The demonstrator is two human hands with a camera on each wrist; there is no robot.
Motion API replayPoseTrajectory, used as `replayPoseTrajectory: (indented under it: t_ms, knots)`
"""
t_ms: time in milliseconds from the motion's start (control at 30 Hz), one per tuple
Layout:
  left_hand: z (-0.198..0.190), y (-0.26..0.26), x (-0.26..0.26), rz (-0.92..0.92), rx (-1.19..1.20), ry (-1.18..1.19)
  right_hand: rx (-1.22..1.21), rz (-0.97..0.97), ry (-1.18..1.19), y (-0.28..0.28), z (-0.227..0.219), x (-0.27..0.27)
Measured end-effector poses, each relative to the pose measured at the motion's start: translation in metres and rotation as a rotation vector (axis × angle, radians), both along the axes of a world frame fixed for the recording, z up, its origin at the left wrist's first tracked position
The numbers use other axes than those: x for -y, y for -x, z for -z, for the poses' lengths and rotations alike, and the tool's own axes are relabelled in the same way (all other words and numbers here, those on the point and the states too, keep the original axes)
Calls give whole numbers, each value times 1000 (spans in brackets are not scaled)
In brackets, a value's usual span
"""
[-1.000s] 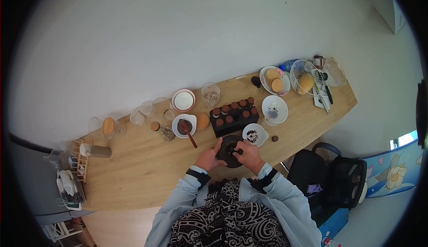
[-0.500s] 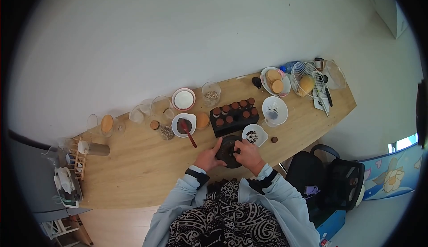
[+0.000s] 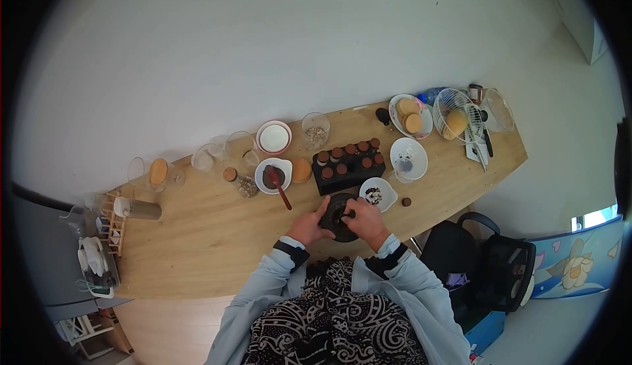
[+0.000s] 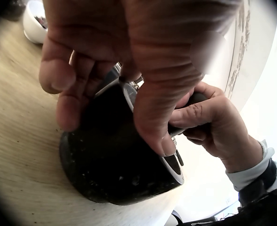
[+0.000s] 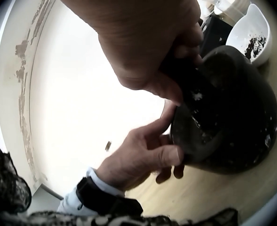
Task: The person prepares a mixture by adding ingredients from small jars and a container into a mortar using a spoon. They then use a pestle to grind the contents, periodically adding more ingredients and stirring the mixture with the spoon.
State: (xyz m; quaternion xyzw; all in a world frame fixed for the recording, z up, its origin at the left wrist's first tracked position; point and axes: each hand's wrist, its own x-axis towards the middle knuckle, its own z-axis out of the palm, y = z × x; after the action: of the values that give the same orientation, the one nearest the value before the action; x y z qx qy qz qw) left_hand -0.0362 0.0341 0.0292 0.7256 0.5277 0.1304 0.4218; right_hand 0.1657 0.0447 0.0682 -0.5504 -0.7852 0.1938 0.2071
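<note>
A dark stone mortar (image 3: 337,233) stands on the wooden table in front of the person. My left hand (image 3: 305,228) holds its side; in the left wrist view the thumb (image 4: 166,146) hooks over the rim, with the fingers on the far wall. My right hand (image 3: 368,221) grips a dark pestle (image 5: 192,84), whose lower end is down inside the mortar. Pale specks cling to the pestle. Right beside the mortar sits a white spouted bowl (image 3: 388,199) with dark and white bits in it.
Behind the mortar is a black rack (image 3: 345,184) of brown-topped vials. A white bowl (image 3: 288,166) with a red-handled spatula (image 3: 282,194) stands left of it. Farther right are another white bowl (image 3: 416,154), a small brown cap (image 3: 406,201) and a wire basket (image 3: 454,101).
Both hands keep their hold on the mortar and pestle, the right hand shifting only slightly. The head view has tilted a little, so the table sits slightly differently.
</note>
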Motion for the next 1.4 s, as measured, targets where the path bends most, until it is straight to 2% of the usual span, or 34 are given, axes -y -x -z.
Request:
replayPoseTrajectory:
  t_ms: [200, 367, 600, 667, 800, 867, 1000, 1167, 1400]
  knots:
    - [0, 0, 1, -4, -10, -29, 17, 51, 2, -3, -4, -2]
    - [1, 0, 1, -3, 17, -27, 3, 20, 31, -6, 3, -5]
    - [2, 0, 0, -17, 31, -5, -12, 2, -65, -1, 1, 0]
    - [2, 0, 1, -8, 31, -14, 11, -5, 34, -4, -2, -3]
    - [2, -1, 1, -10, 22, -5, -56, 12, -25, -2, 6, 1]
    - [1, -1, 1, -11, 24, -2, 4, 13, 51, -3, 1, -3]
    - [1, 1, 1, -2, 67, -18, 73, -30, 60, 2, -3, -2]
    - [7, 0, 0, -10, 65, -16, 15, -6, -43, 3, 5, -1]
    - [7, 2, 2, -15, 91, -16, 44, -9, 52, -3, 2, 10]
